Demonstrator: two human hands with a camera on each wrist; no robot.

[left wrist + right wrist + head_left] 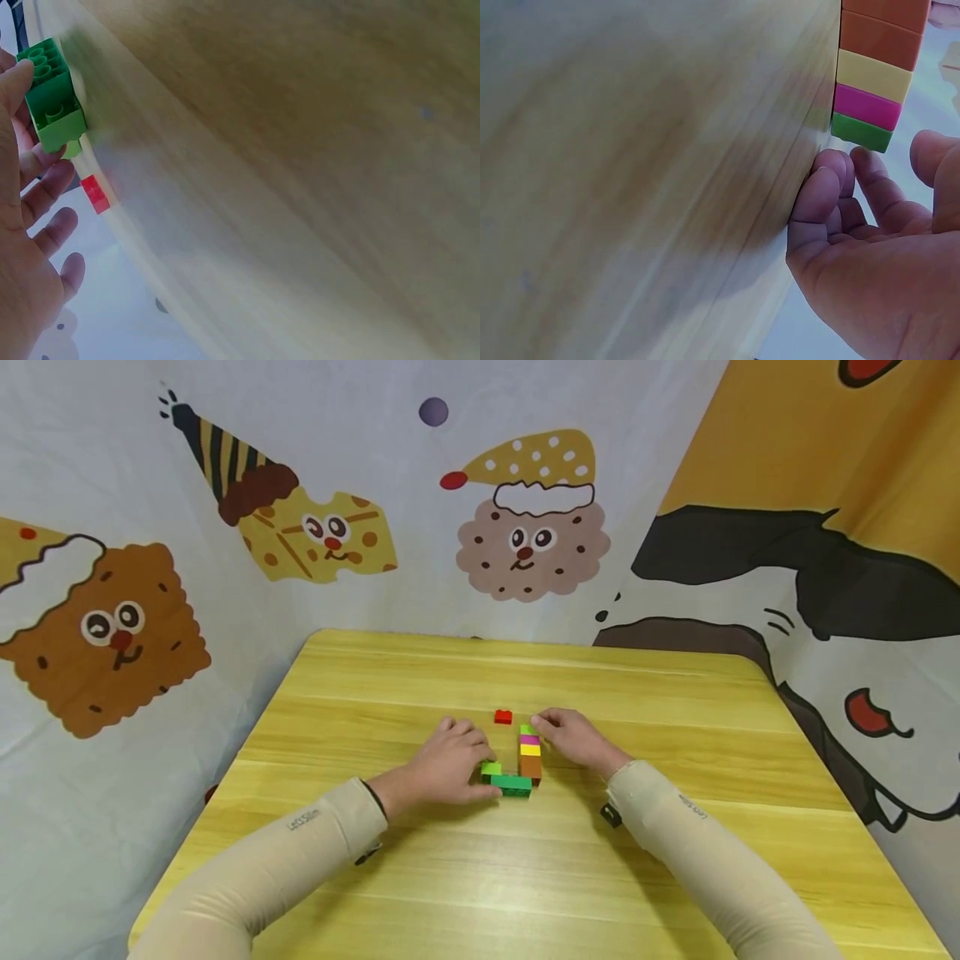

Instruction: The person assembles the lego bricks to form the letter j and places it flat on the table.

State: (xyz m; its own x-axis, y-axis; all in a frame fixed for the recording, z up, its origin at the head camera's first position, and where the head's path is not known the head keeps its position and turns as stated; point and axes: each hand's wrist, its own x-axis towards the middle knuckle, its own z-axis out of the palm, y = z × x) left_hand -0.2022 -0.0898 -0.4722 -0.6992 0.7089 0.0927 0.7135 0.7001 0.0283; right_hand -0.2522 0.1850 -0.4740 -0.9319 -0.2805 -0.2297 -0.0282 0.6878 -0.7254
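Joined toy building bricks lie on the table. A dark green brick (512, 786) forms the near side, with a light green brick (491, 769) at its left end. From its right end a row runs away: brown bricks (530, 767), a yellow brick (530, 750), a magenta brick (529, 739) and a green brick (527, 729). My left hand (448, 763) pinches the left corner, its thumb on the dark green brick (46, 88) and index finger at the light green one. At the row's far end my right hand (573, 737) has a fingertip against the green brick (862, 133), thumb apart.
A separate red brick (503, 717) lies beyond the joined bricks, between the hands. The wooden table (360, 693) extends to a back edge by a printed cloth (420, 602) with cartoon figures.
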